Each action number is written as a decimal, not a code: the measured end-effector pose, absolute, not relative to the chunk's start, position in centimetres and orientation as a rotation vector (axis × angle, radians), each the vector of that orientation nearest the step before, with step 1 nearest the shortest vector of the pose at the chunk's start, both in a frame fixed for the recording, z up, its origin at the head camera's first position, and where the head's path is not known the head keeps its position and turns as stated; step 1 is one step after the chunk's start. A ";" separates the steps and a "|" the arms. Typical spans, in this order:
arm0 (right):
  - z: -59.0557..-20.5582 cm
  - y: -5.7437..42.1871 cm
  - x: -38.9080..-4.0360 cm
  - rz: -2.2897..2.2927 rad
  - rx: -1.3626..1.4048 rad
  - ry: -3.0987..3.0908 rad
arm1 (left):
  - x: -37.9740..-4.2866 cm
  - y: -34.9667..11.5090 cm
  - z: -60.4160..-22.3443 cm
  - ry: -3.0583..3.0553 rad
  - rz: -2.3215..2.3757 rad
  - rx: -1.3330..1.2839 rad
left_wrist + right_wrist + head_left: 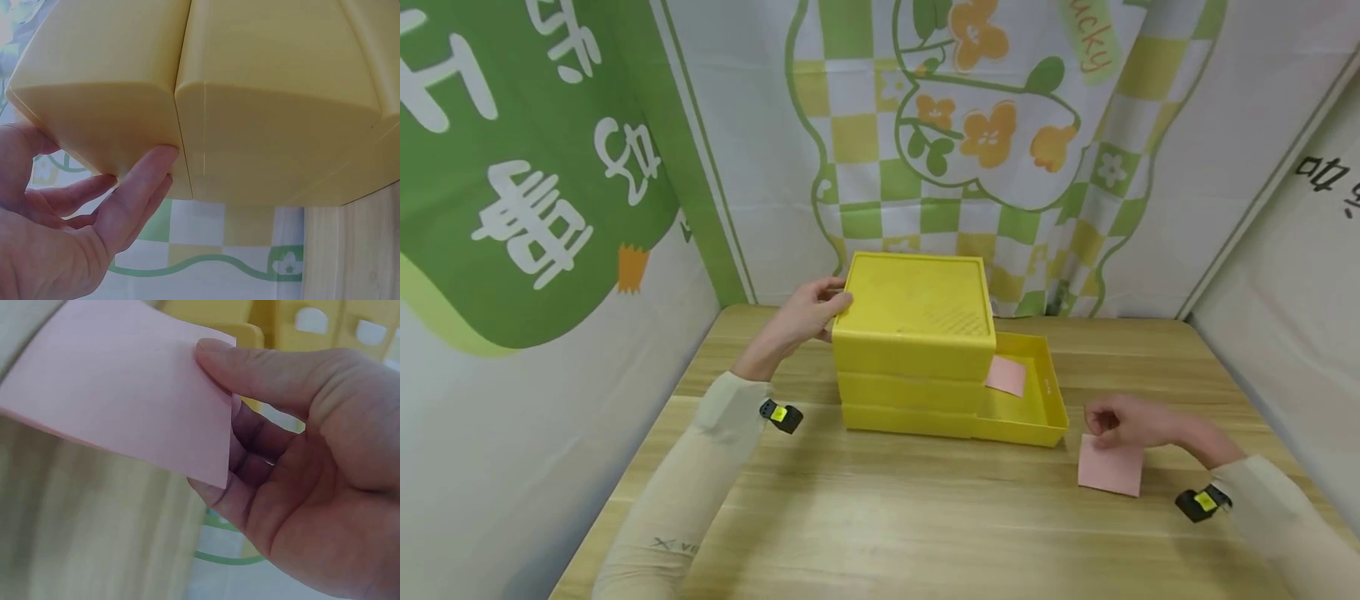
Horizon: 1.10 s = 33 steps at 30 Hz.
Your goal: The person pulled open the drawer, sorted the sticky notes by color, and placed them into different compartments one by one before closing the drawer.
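A yellow three-tier drawer box (913, 296) stands on the table, its bottom drawer (1054, 392) pulled out to the right. Inside that drawer lies a pink sticky note (1006, 376). My left hand (811, 312) rests at the box's upper left, thumb on the top edge; in the left wrist view its fingers (140, 187) press against the side of the top tier. To the right of the drawer, my right hand (1127, 421) pinches another pink sticky note (1111, 468) between thumb and fingers. In the right wrist view this note (131, 387) is held by its edge.
The wooden table (917, 517) extends in front of the box and to both sides. A printed cloth (917, 204) with checks and flowers hangs behind it, and a green and white cloth (535, 208) hangs at the left.
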State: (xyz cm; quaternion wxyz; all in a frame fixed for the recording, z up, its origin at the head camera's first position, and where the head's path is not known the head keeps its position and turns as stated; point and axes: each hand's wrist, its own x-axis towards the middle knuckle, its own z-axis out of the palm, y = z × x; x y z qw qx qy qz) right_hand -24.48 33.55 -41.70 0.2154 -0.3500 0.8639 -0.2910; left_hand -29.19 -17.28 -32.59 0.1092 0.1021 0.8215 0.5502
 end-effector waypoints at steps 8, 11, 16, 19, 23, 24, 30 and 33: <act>-38.6 33.2 -25.3 -0.862 -1.042 2.404 | -29.2 -17.5 -32.5 2.410 1.597 0.294; -37.4 32.8 -25.5 -0.842 -1.014 2.443 | -29.1 -17.4 -32.4 2.407 1.604 0.295; -35.6 31.7 -25.8 -0.793 -1.000 2.532 | -29.2 -17.3 -32.2 2.412 1.595 0.301; -34.7 30.9 -26.0 -0.789 -1.050 2.565 | -29.2 -17.3 -32.2 2.412 1.589 0.304; -33.9 30.0 -26.5 -0.772 -1.075 2.599 | -29.2 -17.4 -32.2 2.412 1.584 0.312; -33.8 29.8 -26.6 -0.764 -1.058 2.611 | -29.2 -17.4 -32.2 2.411 1.584 0.313; -33.4 28.3 -27.8 -0.754 -0.932 2.656 | -29.3 -17.4 -32.2 2.401 1.596 0.298; -33.9 27.4 -28.6 -0.771 -0.902 2.628 | -29.3 -17.4 -32.2 2.404 1.593 0.294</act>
